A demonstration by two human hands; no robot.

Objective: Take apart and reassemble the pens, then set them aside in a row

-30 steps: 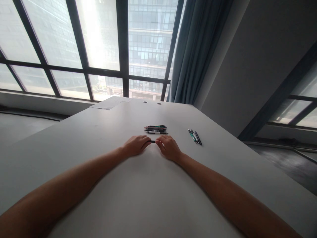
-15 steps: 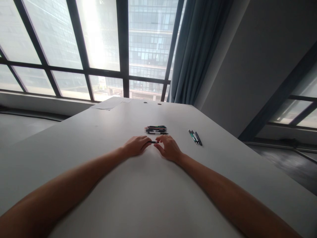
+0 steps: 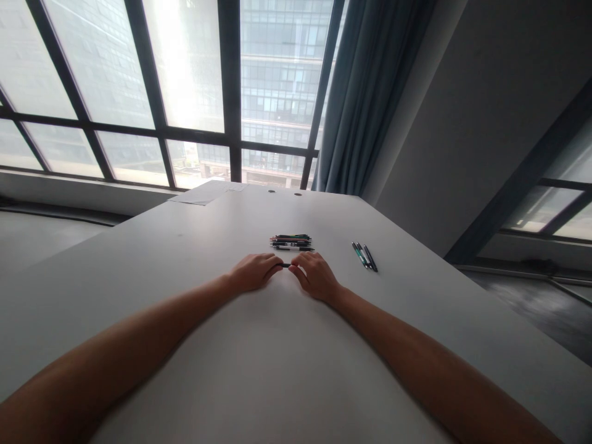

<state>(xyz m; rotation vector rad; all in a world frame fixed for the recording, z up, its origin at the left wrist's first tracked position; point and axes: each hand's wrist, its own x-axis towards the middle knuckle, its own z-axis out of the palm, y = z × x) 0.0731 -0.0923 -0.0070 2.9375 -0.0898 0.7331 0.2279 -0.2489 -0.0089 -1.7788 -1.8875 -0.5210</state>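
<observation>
Between my two hands lies a dark pen (image 3: 286,266), held sideways just over the white table (image 3: 277,345). My left hand (image 3: 254,271) is closed on its left end. The fingers of my right hand (image 3: 317,275) pinch the right end. Only the short middle of the pen shows; both ends are hidden by fingers. Just beyond my hands is a row of several pens (image 3: 291,242), mostly black, with a green one at the far side, lying side by side.
To the right, a small group of pens (image 3: 365,256), black and green, lies slanted on the table. Sheets of paper (image 3: 203,194) rest at the far left end. Two dark round spots (image 3: 298,194) mark the far edge, before the windows and a blue curtain (image 3: 356,105).
My right fingers have closed in on the right end of the pen, which showed more of its length before. My left hand has stayed in place.
</observation>
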